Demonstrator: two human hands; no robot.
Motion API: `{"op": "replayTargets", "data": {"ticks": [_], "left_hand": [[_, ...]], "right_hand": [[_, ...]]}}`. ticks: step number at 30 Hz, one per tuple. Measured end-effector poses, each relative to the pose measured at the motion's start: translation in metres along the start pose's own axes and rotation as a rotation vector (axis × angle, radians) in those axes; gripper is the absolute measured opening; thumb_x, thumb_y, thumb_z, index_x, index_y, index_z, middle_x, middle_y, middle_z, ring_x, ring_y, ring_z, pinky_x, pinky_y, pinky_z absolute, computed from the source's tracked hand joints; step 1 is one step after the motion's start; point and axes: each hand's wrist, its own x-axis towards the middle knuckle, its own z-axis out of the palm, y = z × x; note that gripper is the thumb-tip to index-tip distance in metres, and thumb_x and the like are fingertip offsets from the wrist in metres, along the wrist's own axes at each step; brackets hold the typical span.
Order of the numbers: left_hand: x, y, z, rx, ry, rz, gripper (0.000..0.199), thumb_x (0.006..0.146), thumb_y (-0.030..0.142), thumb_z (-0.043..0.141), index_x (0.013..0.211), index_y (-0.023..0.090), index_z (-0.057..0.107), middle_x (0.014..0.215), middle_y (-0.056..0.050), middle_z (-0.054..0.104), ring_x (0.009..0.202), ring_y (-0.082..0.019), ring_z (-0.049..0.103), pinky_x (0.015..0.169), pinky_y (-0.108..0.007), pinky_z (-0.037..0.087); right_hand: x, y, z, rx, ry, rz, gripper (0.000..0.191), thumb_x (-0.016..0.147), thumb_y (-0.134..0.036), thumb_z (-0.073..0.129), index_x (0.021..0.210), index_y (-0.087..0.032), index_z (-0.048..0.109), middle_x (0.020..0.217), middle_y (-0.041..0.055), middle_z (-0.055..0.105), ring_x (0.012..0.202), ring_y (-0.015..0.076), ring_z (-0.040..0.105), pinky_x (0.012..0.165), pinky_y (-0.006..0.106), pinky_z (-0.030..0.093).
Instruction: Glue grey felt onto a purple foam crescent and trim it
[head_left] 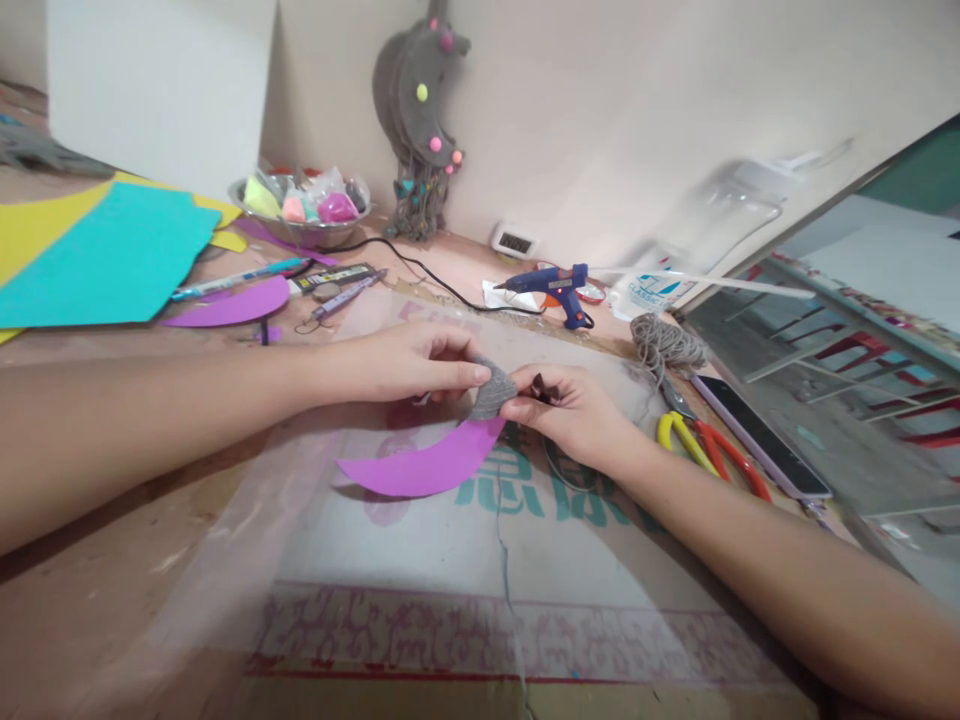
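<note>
A purple crescent-shaped piece is held above the plastic sheet at the middle, its bare tip pointing left. Grey yarn covers its upper right part. My left hand pinches the yarn-covered part from the left, thumb on top. From the right, my right hand pinches the edge of the same part between thumb and fingertips. A small dark brown item shows between the fingers of my right hand; what it is I cannot make out.
Behind my hands lies a blue glue gun. To the right are a yarn bundle, pliers with yellow and red handles and a phone. Coloured sheets and a bowl stand back left. A grey moon ornament hangs behind.
</note>
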Motion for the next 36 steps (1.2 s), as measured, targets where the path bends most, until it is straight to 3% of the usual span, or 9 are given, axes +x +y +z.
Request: {"op": "replayTargets", "data": {"ticks": [8,14,18,22,28,36], "left_hand": [[-0.0002,-0.0004,-0.0001,-0.009,-0.009,0.007,0.021,0.089,0.036,0.053,0.090,0.016,0.058,0.062,0.003,0.056,0.048,-0.007,0.047,0.048,-0.019,0.040],[0.0004,0.0009,-0.0008,0.016,0.002,0.048,0.024,0.087,0.034,0.055,0.103,0.017,0.058,0.068,0.003,0.058,0.053,-0.007,0.051,0.052,-0.019,0.041],[0.0011,-0.0014,-0.0030,0.017,0.009,0.024,0.023,0.087,0.038,0.055,0.088,0.015,0.060,0.065,0.002,0.057,0.052,-0.007,0.049,0.050,-0.019,0.040],[0.0021,-0.0054,-0.0061,0.008,0.032,0.024,0.036,0.086,0.048,0.055,0.072,0.015,0.059,0.061,0.001,0.055,0.051,-0.007,0.048,0.047,-0.019,0.037],[-0.0001,-0.0060,-0.0043,-0.037,-0.063,-0.044,0.028,0.079,0.045,0.064,0.077,0.017,0.061,0.061,0.002,0.057,0.050,-0.008,0.050,0.047,-0.020,0.038],[-0.0004,-0.0054,-0.0038,0.007,-0.052,-0.007,0.021,0.081,0.035,0.062,0.072,0.017,0.060,0.057,0.004,0.056,0.048,-0.007,0.049,0.049,-0.020,0.039]], "right_hand": [[0.0004,-0.0007,0.0005,0.024,-0.003,0.019,0.021,0.070,-0.038,0.072,0.073,-0.019,0.067,0.065,-0.0014,0.058,0.059,0.0106,0.049,0.058,0.025,0.043],[-0.0008,-0.0003,-0.0001,0.017,-0.009,0.002,0.021,0.070,-0.038,0.072,0.074,-0.018,0.068,0.068,-0.0008,0.060,0.060,0.0111,0.050,0.060,0.026,0.044],[-0.0005,-0.0021,0.0006,0.003,0.000,0.013,0.019,0.072,-0.037,0.070,0.073,-0.018,0.066,0.066,-0.0011,0.058,0.060,0.0108,0.050,0.058,0.025,0.043],[-0.0002,-0.0054,0.0023,0.014,0.013,0.043,0.020,0.073,-0.037,0.068,0.071,-0.018,0.061,0.060,-0.0028,0.054,0.053,0.0090,0.045,0.051,0.023,0.039],[-0.0006,-0.0070,0.0032,0.000,0.011,0.021,0.020,0.075,-0.038,0.067,0.071,-0.019,0.061,0.059,-0.0036,0.050,0.053,0.0083,0.042,0.051,0.023,0.037],[-0.0008,-0.0059,0.0018,-0.041,0.002,0.033,0.024,0.075,-0.040,0.067,0.071,-0.018,0.058,0.057,-0.0050,0.045,0.051,0.0072,0.037,0.049,0.023,0.031]]}}
